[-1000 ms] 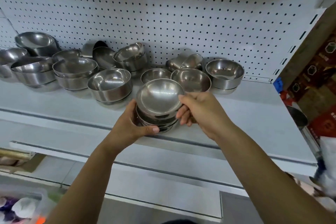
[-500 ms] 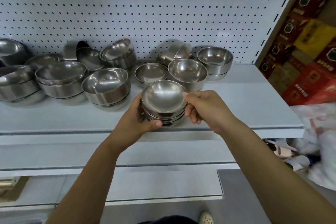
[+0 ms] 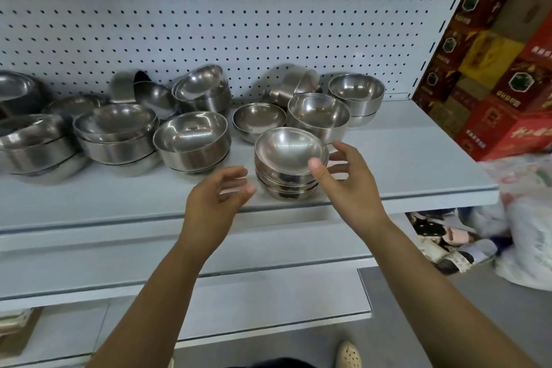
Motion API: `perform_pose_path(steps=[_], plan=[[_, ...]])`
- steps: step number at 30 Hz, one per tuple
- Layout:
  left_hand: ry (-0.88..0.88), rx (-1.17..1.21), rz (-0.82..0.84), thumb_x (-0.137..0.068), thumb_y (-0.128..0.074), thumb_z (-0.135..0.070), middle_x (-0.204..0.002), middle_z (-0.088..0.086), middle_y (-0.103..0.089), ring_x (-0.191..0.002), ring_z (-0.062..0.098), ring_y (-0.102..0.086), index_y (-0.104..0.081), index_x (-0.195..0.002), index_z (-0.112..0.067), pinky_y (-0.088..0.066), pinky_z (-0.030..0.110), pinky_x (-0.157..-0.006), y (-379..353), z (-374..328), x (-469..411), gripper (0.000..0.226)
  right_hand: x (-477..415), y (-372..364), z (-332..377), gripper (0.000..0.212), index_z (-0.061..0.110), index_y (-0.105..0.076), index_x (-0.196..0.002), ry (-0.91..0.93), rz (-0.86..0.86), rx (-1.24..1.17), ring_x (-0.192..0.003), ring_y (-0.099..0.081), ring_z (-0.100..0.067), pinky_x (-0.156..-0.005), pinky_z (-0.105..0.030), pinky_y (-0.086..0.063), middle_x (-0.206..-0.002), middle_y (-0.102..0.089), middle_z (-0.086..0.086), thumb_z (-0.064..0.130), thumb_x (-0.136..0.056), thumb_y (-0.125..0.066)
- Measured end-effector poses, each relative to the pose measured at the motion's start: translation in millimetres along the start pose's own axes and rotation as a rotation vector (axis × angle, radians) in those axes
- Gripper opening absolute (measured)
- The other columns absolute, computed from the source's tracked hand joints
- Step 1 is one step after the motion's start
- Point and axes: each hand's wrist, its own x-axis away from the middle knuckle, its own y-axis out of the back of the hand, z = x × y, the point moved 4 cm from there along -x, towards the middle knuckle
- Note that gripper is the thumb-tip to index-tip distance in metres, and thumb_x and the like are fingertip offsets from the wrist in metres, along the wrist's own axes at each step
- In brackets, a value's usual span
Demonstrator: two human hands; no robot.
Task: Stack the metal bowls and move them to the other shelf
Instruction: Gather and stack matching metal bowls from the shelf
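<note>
Pale grey shelf point(image 3: 418, 158), white pegboard point(image 3: 268, 24) behind, lower shelf point(image 3: 268, 293) below. Stack of small bowls point(image 3: 288, 167) sits at the shelf's near edge, right of centre: round, shallow, mirror-polished steel. Bigger steel bowls point(image 3: 191, 140) crowd left and far, some tipped. Left hand point(image 3: 218, 197) slack, fingers spread, just left of stack, not touching. Right hand point(image 3: 343, 185) likewise spread, thumb over the rim; contact unclear. Red-gold cartons point(image 3: 493, 69) far right, print unreadable

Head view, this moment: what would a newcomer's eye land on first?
A short stack of small metal bowls sits near the front edge of the grey shelf, an open hand on each side: the left hand clear of it, the right hand at its rim. Behind, larger bowls crowd the shelf against the pegboard; red boxes stand at far right.
</note>
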Motion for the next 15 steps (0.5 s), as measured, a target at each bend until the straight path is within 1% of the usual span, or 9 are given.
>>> perform_pose_path(steps=[2, 4, 6, 8, 9, 10, 12, 14, 15], plan=[[-0.032, -0.026, -0.144, -0.088, -0.079, -0.022, -0.103, -0.01, -0.076, -0.094, 0.001, -0.07, -0.073, -0.109, -0.022, -0.053, 0.014, -0.078, 13, 0, 6, 0.022, 5, -13, -2, 0.101, 0.031, -0.036, -0.153, 0.009, 0.066, -0.065, -0.123, -0.056, 0.0, -0.086, -0.013, -0.051, -0.136, -0.051, 0.018, 0.064, -0.066, -0.076], [-0.053, -0.021, -0.266, -0.088, -0.078, -0.024, -0.096, -0.009, -0.075, -0.088, 0.002, -0.069, -0.073, -0.103, -0.02, -0.052, 0.011, -0.075, 24, 1, 11, 0.016, 8, -26, -3, 0.107, 0.037, -0.031, -0.151, 0.027, 0.13, -0.13, -0.126, -0.056, 0.001, -0.101, -0.02, -0.05, -0.136, -0.05, 0.025, 0.054, -0.06, -0.087], [-0.056, -0.02, -0.364, -0.089, -0.078, -0.027, -0.095, -0.008, -0.073, -0.087, 0.004, -0.068, -0.071, -0.102, -0.019, -0.051, 0.012, -0.074, 35, 4, 16, 0.016, 9, -36, -4, 0.121, 0.038, -0.024, -0.154, 0.049, 0.149, -0.127, -0.129, -0.054, 0.001, -0.109, -0.023, -0.047, -0.141, -0.048, 0.023, 0.045, -0.056, -0.095], [-0.045, -0.04, -0.437, -0.089, -0.078, -0.031, -0.1, -0.006, -0.071, -0.089, 0.006, -0.067, -0.068, -0.104, -0.02, -0.052, 0.017, -0.077, 45, 7, 18, 0.021, 8, -46, -4, 0.141, 0.035, -0.007, -0.161, 0.054, 0.126, -0.089, -0.137, -0.047, -0.002, -0.116, -0.023, -0.041, -0.151, -0.041, 0.017, 0.039, -0.054, -0.1], [-0.043, -0.059, -0.462, -0.089, -0.078, -0.033, -0.103, -0.005, -0.069, -0.091, 0.007, -0.066, -0.066, -0.105, -0.021, -0.053, 0.02, -0.079, 50, 9, 18, 0.024, 8, -50, -4, 0.146, 0.033, -0.002, -0.163, 0.058, 0.102, -0.08, -0.139, -0.044, -0.003, -0.117, -0.022, -0.038, -0.153, -0.038, 0.015, 0.034, -0.056, -0.101], [-0.044, -0.073, -0.476, -0.088, -0.078, -0.034, -0.104, -0.004, -0.068, -0.092, 0.008, -0.066, -0.065, -0.106, -0.022, -0.053, 0.023, -0.081, 53, 10, 18, 0.025, 7, -53, -4, 0.146, 0.032, -0.001, -0.163, 0.069, 0.073, -0.079, -0.14, -0.043, -0.003, -0.117, -0.021, -0.037, -0.153, -0.037, 0.015, 0.031, -0.057, -0.101], [-0.048, -0.061, -0.471, -0.087, -0.078, -0.035, -0.103, -0.004, -0.068, -0.092, 0.008, -0.066, -0.064, -0.106, -0.023, -0.054, 0.025, -0.081, 58, 10, 17, 0.027, 5, -58, -6, 0.144, 0.032, -0.003, -0.163, 0.091, 0.037, -0.088, -0.14, -0.042, -0.003, -0.119, -0.024, -0.037, -0.152, -0.037, 0.016, 0.03, -0.058, -0.102], [-0.064, -0.04, -0.437, -0.088, -0.078, -0.034, -0.1, -0.006, -0.07, -0.088, 0.005, -0.066, -0.064, -0.106, -0.023, -0.053, 0.019, -0.078, 58, 6, 17, 0.025, 2, -62, -7, 0.142, 0.032, -0.005, -0.163, 0.097, 0.034, -0.087, -0.139, -0.043, -0.004, -0.119, -0.026, -0.038, -0.151, -0.039, 0.017, 0.03, -0.059, -0.101], [-0.083, -0.034, -0.421, -0.089, -0.078, -0.032, -0.098, -0.008, -0.07, -0.087, 0.003, -0.066, -0.064, -0.105, -0.023, -0.052, 0.015, -0.076, 57, 3, 18, 0.024, 1, -63, -8, 0.141, 0.031, -0.007, -0.163, 0.101, 0.039, -0.087, -0.138, -0.044, -0.004, -0.117, -0.024, -0.038, -0.15, -0.04, 0.017, 0.031, -0.058, -0.101]])
